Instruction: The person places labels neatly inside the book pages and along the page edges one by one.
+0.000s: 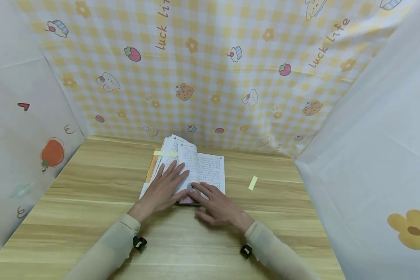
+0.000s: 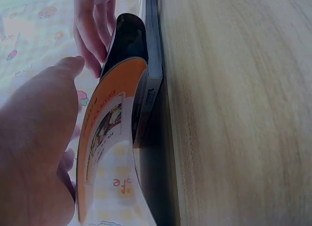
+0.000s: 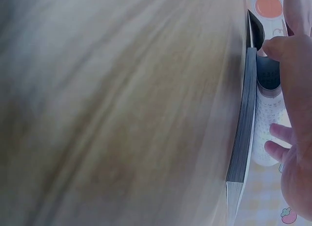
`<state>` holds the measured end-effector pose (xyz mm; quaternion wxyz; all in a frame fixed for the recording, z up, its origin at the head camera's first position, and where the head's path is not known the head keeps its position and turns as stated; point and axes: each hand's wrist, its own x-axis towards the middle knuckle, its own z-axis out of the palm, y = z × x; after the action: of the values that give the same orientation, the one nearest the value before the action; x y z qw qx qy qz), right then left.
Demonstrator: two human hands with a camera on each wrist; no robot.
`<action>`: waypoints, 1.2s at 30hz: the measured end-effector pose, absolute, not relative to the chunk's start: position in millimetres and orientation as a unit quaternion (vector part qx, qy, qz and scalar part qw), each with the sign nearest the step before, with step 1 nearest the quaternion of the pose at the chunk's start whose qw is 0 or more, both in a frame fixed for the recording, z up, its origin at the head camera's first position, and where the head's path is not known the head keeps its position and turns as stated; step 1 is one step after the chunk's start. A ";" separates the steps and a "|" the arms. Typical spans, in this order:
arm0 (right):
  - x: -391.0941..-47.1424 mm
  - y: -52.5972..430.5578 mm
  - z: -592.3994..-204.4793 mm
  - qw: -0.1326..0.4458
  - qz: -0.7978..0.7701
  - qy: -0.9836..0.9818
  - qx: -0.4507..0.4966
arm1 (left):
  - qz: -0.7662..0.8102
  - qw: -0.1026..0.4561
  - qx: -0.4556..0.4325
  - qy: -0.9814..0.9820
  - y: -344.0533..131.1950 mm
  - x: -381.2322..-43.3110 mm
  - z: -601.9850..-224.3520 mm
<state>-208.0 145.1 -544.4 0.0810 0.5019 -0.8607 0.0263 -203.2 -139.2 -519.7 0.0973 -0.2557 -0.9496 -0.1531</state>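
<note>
An open book (image 1: 211, 171) with printed pages lies on the wooden table; a page (image 1: 189, 159) near its middle bows upward. My left hand (image 1: 161, 191) rests on the left-hand pages with its fingers spread. At the lower middle of the book, my right hand (image 1: 217, 206) touches the pages with extended fingers, its thumb lower and apart from them. A pale yellow paper strip (image 1: 165, 154) lies across the upper left pages. The left wrist view shows the orange and white cover (image 2: 105, 123) curving outward below my left hand. Page edges (image 3: 242, 123) appear in the right wrist view.
A second pale yellow strip (image 1: 253, 182) lies on the table (image 1: 276, 210) to the right of the book. Behind the table hangs a yellow checked cloth (image 1: 210, 77), with white printed sheets (image 1: 367, 147) at both sides.
</note>
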 end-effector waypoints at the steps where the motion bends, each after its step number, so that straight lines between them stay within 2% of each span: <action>1: -208.1 144.8 -544.9 0.086 0.028 -0.859 0.504 | -0.153 0.098 -0.256 -0.949 -139.3 -203.1 -520.0; 7: -205.0 144.7 -545.4 0.095 0.031 -0.854 0.511 | -0.162 0.101 -0.258 -0.947 -139.7 -202.7 -521.8; 36: -201.4 138.7 -541.4 0.039 -0.006 -0.856 0.516 | -0.150 0.099 -0.259 -0.949 -143.6 -209.0 -527.1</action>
<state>-201.4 138.7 -541.4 0.0386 0.5156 -0.8559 -0.0061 -209.0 -143.6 -527.1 0.0987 -0.2590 -0.9490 -0.1502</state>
